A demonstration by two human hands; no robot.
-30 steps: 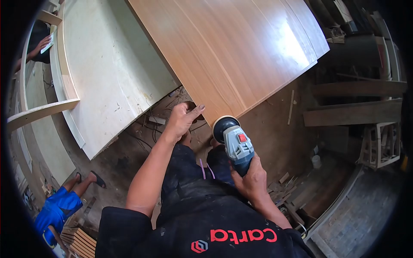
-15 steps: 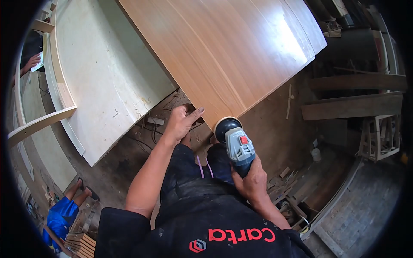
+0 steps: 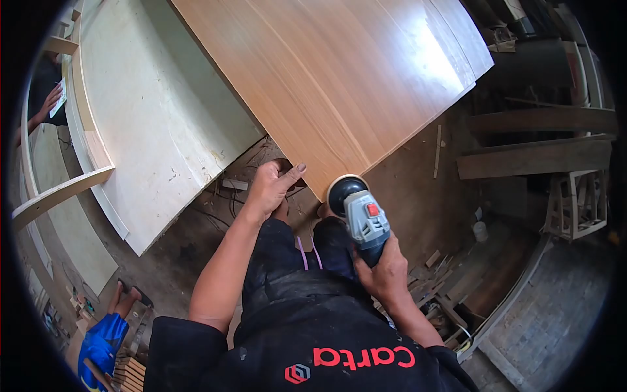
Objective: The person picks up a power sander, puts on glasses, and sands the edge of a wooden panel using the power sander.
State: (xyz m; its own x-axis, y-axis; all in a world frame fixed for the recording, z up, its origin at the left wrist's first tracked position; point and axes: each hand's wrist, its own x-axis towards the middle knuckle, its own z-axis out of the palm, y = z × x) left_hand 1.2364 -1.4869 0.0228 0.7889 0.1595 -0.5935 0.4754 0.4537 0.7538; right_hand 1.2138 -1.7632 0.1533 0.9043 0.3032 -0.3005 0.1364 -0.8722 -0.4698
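A wood-grain panel (image 3: 313, 104) with a glossy sheen stretches from the near corner to the top of the head view. My left hand (image 3: 277, 186) grips its left edge near that corner, thumb along the edge and the other fingers curled, partly hidden. In my right hand (image 3: 385, 268) is a grey and dark disc sander (image 3: 368, 225) with a red switch, held by its rear body. The sander's round black pad (image 3: 344, 193) sits at the panel's near corner, overlapping the edge. Whether the disc is spinning I cannot tell.
A pale board (image 3: 176, 130) lies left of the panel, beside curved wooden strips (image 3: 62, 196). A person in blue shorts (image 3: 104, 343) is at lower left; another person's hand (image 3: 53, 98) holds something pale. Wooden beams (image 3: 535, 157) and a slatted frame (image 3: 575, 206) stand right.
The sander and my right hand have shifted very slightly right. My left hand keeps its grip. The person in blue at lower left has moved a little, and the view has shifted slightly.
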